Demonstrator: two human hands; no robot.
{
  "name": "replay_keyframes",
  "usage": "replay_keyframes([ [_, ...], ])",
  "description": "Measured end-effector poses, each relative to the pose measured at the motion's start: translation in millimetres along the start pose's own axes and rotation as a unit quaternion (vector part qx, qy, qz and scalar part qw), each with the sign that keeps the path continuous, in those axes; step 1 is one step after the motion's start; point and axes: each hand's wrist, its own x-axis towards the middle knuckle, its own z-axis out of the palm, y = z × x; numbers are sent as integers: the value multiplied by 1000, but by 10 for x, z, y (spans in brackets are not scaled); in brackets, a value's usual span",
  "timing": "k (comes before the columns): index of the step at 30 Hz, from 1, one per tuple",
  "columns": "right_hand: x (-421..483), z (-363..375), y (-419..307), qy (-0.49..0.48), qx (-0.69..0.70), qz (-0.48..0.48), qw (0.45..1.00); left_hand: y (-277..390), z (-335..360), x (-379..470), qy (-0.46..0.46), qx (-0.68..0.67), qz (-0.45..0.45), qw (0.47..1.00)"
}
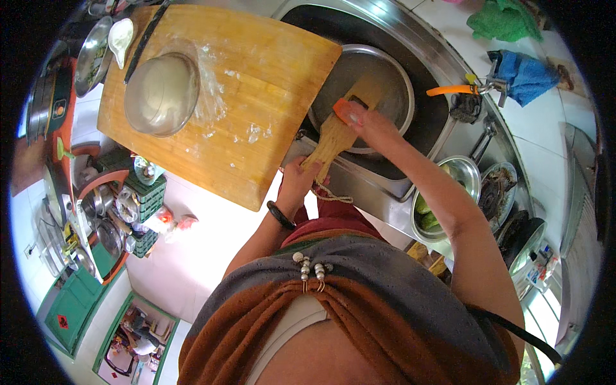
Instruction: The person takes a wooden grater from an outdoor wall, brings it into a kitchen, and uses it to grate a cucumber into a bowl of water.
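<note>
My left hand point(301, 180) grips the handle of a flat wooden paddle point(333, 137), with a rope loop point(333, 196) hanging from its end. The paddle's broad end reaches over a round metal basin point(410, 96), apparently into water. In my right hand point(373, 126) is an orange-red scrubbing tool point(342, 109) with a dark part, pressed against the paddle's face. The basin stands in a dark sink point(423, 62). Left of it lies a large wooden board point(269, 86) dusted with flour. On the board, a transparent bowl point(161, 94) seems to cover pale dough.
Board's left edge: a black rod point(147, 41) and a white scoop point(120, 38). An orange-handled tap point(452, 90) juts over the sink. Right of the sink stand a steel bowl point(417, 226) with green vegetables and a plate point(511, 180). Someone point(144, 344) is visible through a doorway.
</note>
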Motion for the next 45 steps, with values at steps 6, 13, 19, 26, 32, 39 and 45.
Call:
replay_keyframes([
  [6,494,-146,489,121,163,80,976,0,3,7,-5,23,-6,1000],
  [13,711,429,745,146,180,45,972,20,5,41,17,-6,-15,1000],
  [19,-221,8,-300,52,142,-10,988,-71,-25,84,10,-52,5,999],
  [26,-657,37,-604,-6,37,-30,999,-182,-96,192,-3,-15,45,999],
  [32,-183,101,-138,59,9,26,998,-114,-7,138,27,-46,25,998],
  [39,-367,202,-330,33,-51,-60,996,-60,8,105,49,-62,23,997],
  [45,-725,272,-615,49,22,-94,994,-88,-37,121,35,-63,44,996],
])
